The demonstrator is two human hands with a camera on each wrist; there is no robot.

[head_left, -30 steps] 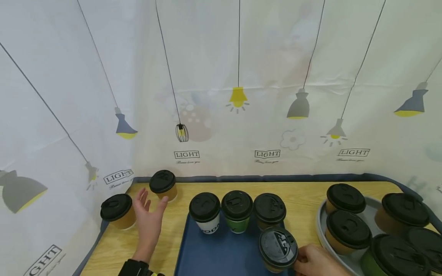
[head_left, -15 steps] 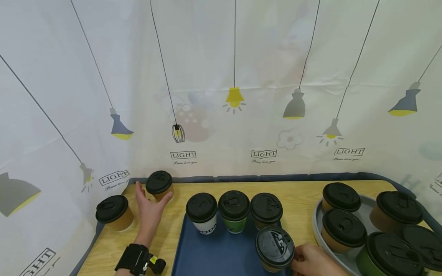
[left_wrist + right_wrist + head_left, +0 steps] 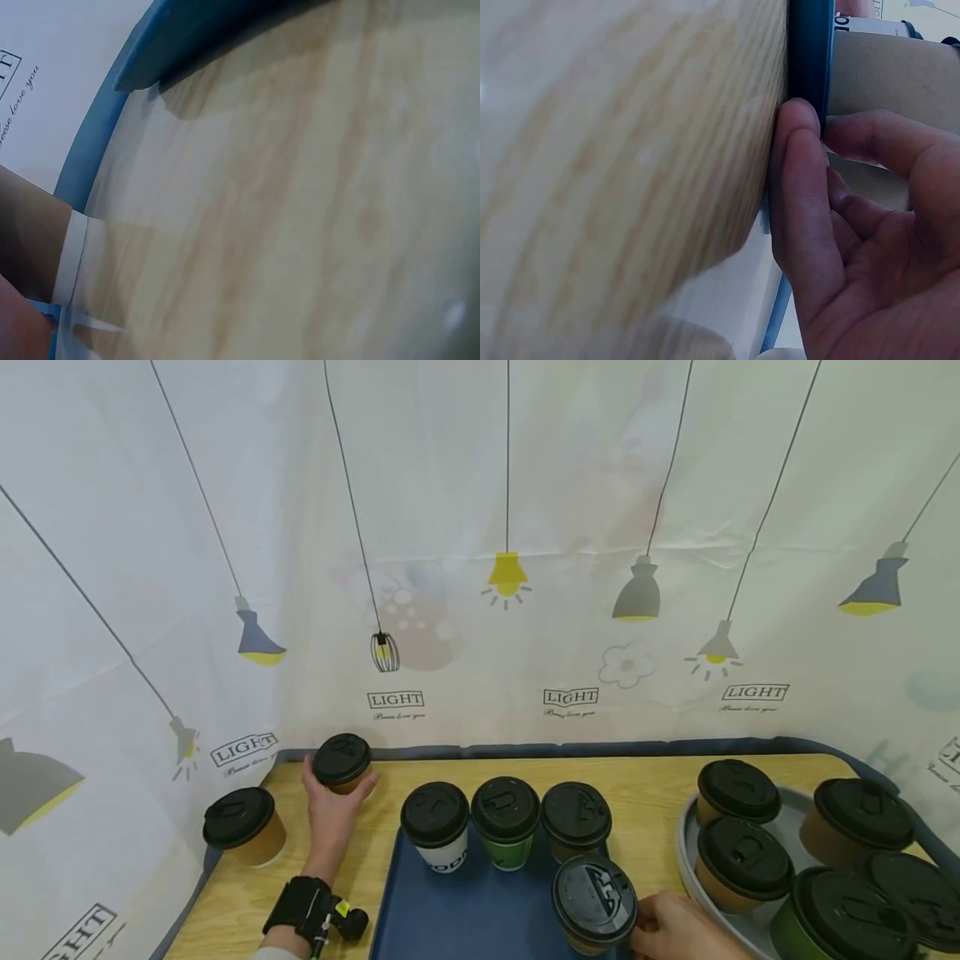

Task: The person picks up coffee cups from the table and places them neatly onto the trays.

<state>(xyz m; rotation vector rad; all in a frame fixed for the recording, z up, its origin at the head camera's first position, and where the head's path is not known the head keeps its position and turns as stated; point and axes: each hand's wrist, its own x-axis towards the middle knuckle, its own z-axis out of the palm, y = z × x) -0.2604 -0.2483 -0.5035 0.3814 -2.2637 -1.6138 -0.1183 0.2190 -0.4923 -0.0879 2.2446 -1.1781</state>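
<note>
At the back left, my left hand (image 3: 333, 817) grips a brown paper coffee cup (image 3: 342, 762) with a black lid, thumb and fingers on opposite sides. Its brown side shows at the edge of the left wrist view, over the wooden table (image 3: 262, 195). My right hand (image 3: 678, 928) pinches the right edge of a blue tray (image 3: 480, 918) between thumb and fingers, as the right wrist view shows. On the tray stand a white cup (image 3: 446, 853), a green cup (image 3: 510, 852), a brown cup (image 3: 576, 818) and a front brown cup (image 3: 594, 902), all lidded.
Another brown lidded cup (image 3: 258, 843) stands at the left table edge. A round grey tray (image 3: 686, 852) at the right holds several lidded cups, among them a green one (image 3: 795, 931). Behind the table hangs a printed curtain (image 3: 450, 610).
My left hand has moved up to the back left cup and closed its fingers and thumb round it. The right hand stays at the tray's edge. The view has shifted slightly.
</note>
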